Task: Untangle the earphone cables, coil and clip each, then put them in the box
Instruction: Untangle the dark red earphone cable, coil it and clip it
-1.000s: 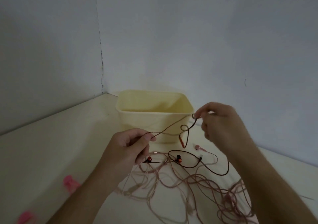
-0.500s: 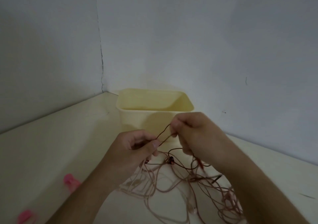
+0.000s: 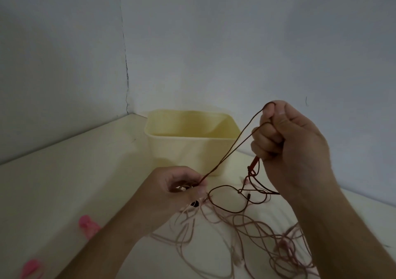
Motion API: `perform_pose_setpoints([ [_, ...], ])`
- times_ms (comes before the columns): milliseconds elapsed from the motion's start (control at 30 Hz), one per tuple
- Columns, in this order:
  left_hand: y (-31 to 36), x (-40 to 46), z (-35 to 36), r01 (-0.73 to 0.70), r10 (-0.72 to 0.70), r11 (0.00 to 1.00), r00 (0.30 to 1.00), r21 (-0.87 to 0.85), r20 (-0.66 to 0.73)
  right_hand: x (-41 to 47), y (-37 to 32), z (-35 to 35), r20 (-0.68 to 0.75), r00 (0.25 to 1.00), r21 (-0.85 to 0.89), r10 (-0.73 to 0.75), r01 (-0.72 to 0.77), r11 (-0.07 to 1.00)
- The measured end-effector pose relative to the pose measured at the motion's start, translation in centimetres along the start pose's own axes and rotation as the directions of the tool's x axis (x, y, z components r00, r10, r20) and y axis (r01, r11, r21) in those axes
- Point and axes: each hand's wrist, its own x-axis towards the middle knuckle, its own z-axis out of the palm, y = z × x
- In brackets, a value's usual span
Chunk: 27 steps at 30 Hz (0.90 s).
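Low in the frame the pink cables [image 3: 246, 236] remain tangled. Your left hand [image 3: 175, 190] pinches the dark cable [image 3: 227, 154]; your right hand [image 3: 293, 143], clenched round it, has drawn it taut before the empty box [image 3: 188, 148].

Smooth matt plastic box [image 3: 186, 150]; thin rubbery cables [image 3: 231, 220]; glossy pink clips [image 3: 86, 225].

Pink clip [image 3: 32, 269] blurred and cut off at the bottom edge.
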Motion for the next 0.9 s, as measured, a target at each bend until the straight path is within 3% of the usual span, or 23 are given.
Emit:
perform_pose_setpoints([
  [167, 0.0, 0.0, -0.6, -0.020, 0.026, 0.994, 0.998, -0.109, 0.054, 0.6, 0.0, -1.1, -0.095, 0.995, -0.044, 0.000, -0.005, 0.999],
  [267, -0.1, 0.1, -0.6, -0.039, 0.039, 0.991, 0.999, -0.126, -0.005, 0.8, 0.4, -1.6, -0.190, 0.982, -0.149, -0.006, -0.023, 0.989],
  [333, -0.1, 0.3, -0.5, -0.047, 0.041, 0.990, 0.998, -0.134, -0.048, 0.8, 0.7, -1.8, -0.247, 0.969, -0.283, 0.001, -0.073, 0.956],
  [400, -0.2, 0.3, -0.4, -0.057, 0.046, 0.987, 0.996, -0.151, -0.073, 0.7, 0.8, -1.7, -0.260, 0.966, -0.525, -0.018, -0.126, 0.842],
  [500, 0.0, 0.3, -0.3, -0.069, 0.051, 0.982, 0.993, -0.176, -0.109, -0.1, 0.9, -0.9, -0.099, 0.995, -0.800, 0.030, -0.098, 0.591],
  [567, 0.1, 0.2, -0.2, -0.075, 0.053, 0.981, 0.990, -0.177, -0.130, -0.4, 1.1, -0.3, 0.017, 0.984, -0.834, 0.180, -0.085, 0.545],
  [700, 0.2, 0.2, -0.1, -0.092, 0.068, 0.980, 0.988, -0.176, -0.135, -1.0, 1.8, 0.9, 0.150, 0.875, -0.892, 0.459, -0.080, 0.445],
  [767, 0.1, 0.2, -0.1, -0.103, 0.084, 0.982, 0.989, -0.157, -0.123, -1.1, 2.4, 1.1, 0.181, 0.855, -0.927, 0.486, -0.016, 0.374],
  [900, 0.0, 0.3, -0.1, -0.113, 0.096, 0.985, 0.987, -0.133, -0.132, -1.1, 3.4, 1.1, 0.166, 0.914, -0.946, 0.369, 0.042, 0.322],
])
